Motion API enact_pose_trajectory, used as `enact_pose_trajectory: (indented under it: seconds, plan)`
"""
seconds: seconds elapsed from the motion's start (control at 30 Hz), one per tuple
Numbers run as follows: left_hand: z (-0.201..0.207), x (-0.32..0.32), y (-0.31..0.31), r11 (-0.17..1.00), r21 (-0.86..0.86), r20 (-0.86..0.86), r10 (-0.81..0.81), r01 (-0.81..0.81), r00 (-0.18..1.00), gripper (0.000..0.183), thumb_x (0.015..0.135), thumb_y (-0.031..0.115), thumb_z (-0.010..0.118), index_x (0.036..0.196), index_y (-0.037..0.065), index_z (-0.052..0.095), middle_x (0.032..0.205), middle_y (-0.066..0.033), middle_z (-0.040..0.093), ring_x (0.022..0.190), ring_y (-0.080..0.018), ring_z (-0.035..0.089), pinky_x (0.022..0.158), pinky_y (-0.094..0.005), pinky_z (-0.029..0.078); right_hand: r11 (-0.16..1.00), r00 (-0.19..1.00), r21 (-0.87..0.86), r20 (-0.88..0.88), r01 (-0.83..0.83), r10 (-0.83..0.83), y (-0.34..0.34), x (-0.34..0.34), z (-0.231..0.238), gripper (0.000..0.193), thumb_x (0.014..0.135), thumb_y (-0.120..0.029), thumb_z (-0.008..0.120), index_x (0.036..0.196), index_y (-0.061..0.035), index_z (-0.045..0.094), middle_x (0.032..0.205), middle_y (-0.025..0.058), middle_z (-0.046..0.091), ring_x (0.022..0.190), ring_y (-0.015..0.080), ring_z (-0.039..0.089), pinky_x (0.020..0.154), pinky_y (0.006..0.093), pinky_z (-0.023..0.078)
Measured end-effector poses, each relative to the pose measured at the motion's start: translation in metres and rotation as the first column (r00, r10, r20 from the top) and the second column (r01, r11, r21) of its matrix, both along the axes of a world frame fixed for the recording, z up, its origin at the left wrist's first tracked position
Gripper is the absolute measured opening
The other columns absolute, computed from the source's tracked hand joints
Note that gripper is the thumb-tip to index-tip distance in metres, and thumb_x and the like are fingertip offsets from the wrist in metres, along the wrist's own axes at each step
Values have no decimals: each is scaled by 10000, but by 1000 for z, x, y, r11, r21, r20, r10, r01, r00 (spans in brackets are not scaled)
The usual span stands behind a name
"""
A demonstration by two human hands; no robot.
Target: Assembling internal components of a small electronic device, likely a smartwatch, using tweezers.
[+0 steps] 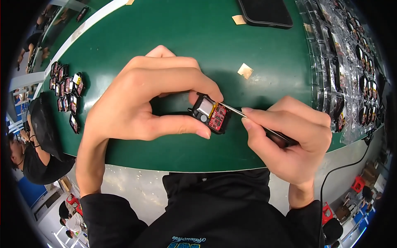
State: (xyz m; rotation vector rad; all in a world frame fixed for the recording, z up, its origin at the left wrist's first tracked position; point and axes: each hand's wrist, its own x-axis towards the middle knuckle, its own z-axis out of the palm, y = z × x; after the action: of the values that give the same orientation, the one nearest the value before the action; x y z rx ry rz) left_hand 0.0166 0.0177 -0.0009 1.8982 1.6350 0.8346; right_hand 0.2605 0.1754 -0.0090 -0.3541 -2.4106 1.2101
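Between the thumb and fingers of my left hand point(144, 99) is a small black device housing point(225, 124), its inside facing up. In it lie a silver battery point(205, 107), yellow tape and a red circuit board point(217, 117). My right hand point(293, 136) is closed on a pair of tweezers point(235, 110), dark at the grip and bright at the tip. The tip touches or hovers at the upper edge of the housing, by the yellow tape; I cannot tell which.
Several similar open housings point(66, 89) sit at the left of the green table point(165, 33). Clear plastic trays point(335, 74) full of housings line the right side. A black phone point(266, 12) and a small pale square point(245, 70) lie beyond my hands. A person point(41, 153) sits at far left.
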Motion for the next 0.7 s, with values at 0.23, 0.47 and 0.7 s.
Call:
enact_pose_trajectory:
  seconds: [0.23,0.47,0.7]
  plan:
    - [5,6,0,997,32,-32,77,-76,997,595,688,320,1032,1174,48,822,916,-1,757,678,-140,555,812,-318,406,996,990,-26,-114,80,-83,5,-1,-1,209,779,78,871,977,11,857,704,30,672,522,54,500,480,247,329]
    - [10,11,1,995,95,-147,57,-43,987,550,707,280,1030,1164,65,812,942,-25,757,818,-205,683,818,-363,439,965,954,-152,-181,213,-239,0,-2,2,187,820,51,874,1002,14,853,699,32,663,516,52,505,478,253,346]
    - [13,20,2,992,35,-147,128,-124,981,463,688,247,1029,1060,86,805,768,16,664,697,-162,620,786,-319,440,950,939,-244,-234,193,-251,-3,1,-6,155,870,23,866,1023,2,849,719,22,660,518,61,534,472,268,368]
